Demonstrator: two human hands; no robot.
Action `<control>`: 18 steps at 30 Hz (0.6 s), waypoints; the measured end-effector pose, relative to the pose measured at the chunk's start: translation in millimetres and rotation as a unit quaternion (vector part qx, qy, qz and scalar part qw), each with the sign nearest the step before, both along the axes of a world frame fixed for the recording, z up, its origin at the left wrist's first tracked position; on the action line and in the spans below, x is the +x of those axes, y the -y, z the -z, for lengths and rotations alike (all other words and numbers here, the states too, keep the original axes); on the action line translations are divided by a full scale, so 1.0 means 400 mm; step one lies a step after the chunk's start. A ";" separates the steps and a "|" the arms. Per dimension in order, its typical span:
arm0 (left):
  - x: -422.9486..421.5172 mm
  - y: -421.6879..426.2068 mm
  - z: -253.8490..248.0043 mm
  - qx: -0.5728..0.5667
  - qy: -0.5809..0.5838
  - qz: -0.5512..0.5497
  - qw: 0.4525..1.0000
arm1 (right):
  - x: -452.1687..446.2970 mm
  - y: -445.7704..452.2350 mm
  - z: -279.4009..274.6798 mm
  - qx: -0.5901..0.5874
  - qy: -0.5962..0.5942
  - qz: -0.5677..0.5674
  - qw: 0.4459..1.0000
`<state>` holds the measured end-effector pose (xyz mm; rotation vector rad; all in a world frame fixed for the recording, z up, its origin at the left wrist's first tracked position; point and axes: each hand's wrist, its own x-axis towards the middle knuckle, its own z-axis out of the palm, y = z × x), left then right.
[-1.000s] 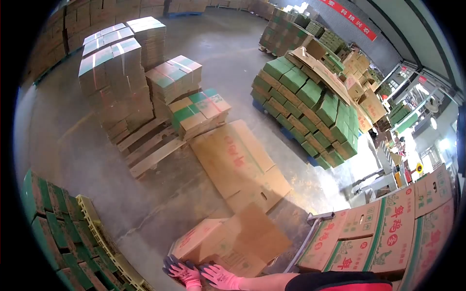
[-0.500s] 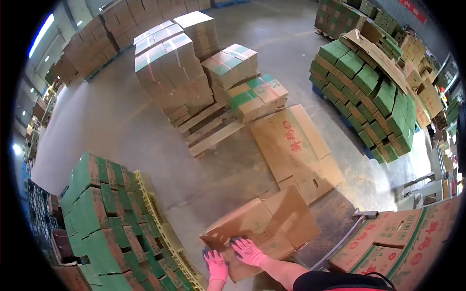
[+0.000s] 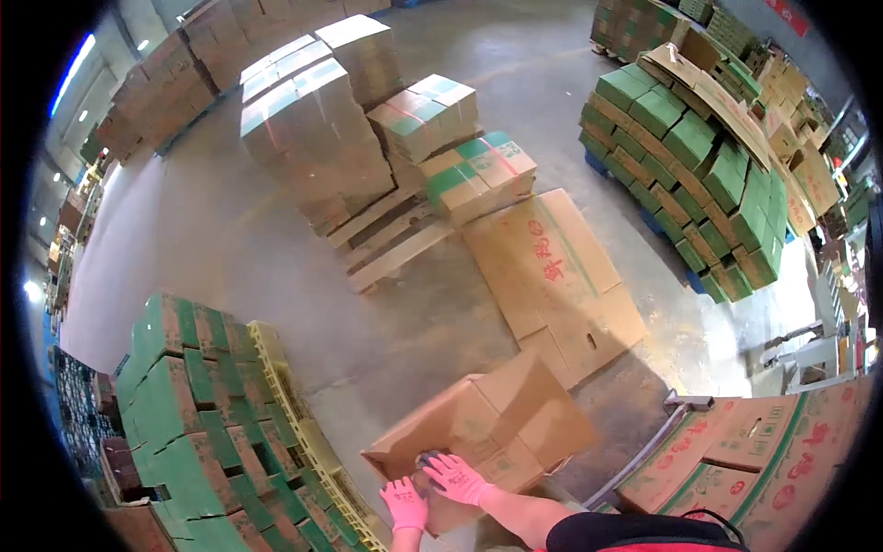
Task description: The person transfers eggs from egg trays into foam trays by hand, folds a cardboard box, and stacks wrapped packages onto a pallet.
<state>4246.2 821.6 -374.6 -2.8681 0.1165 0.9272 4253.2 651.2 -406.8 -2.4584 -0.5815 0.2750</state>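
Observation:
An opened cardboard box (image 3: 543, 405) lies low in front of me, its brown inner panels facing up. My left hand (image 3: 405, 504), in a pink glove, is closed at the box's near left edge, its fingertips hidden behind the cardboard. Just right of it, my right hand (image 3: 455, 479) wears a matching glove with dark fingertips. Its fingers bend over a panel at the same end of the box. What lies under the fingers is partly hidden.
A flattened carton (image 3: 543, 267) with red print lies beyond the box. Carton stacks (image 3: 313, 129) stand behind on a wooden pallet (image 3: 395, 248). Green-and-brown cartons (image 3: 198, 414) rise at left beside a yellow pallet (image 3: 299, 414); more green cartons (image 3: 676, 152) stand at right. Printed cardboard (image 3: 736, 460) and a metal rail (image 3: 644, 451) are near right.
Both hands and the box have shifted slightly left in view. The left hand's dark fingertips, visible before, now go out of sight at the box edge; the right fingers look more bent.

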 end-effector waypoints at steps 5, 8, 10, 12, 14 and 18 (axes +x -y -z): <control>0.016 -0.031 0.038 -0.022 -0.050 0.098 0.994 | -0.031 0.012 0.003 -0.013 -0.011 0.009 1.000; 0.026 -0.085 -0.029 -0.173 -0.092 0.094 0.976 | -0.027 0.019 0.002 -0.002 0.029 0.013 0.999; 0.011 -0.140 -0.092 -0.274 -0.015 0.116 0.955 | -0.019 0.042 -0.002 0.004 0.005 0.013 1.000; 0.001 -0.169 -0.109 -0.371 0.000 0.039 0.928 | -0.008 0.081 -0.040 0.001 0.008 0.009 1.000; 0.004 -0.154 -0.119 -0.399 0.030 -0.064 0.914 | 0.015 0.130 -0.095 -0.018 0.034 0.006 0.999; 0.086 -0.015 -0.246 -0.744 -0.030 -0.525 0.412 | 0.092 0.206 -0.455 -0.004 -0.085 0.118 0.989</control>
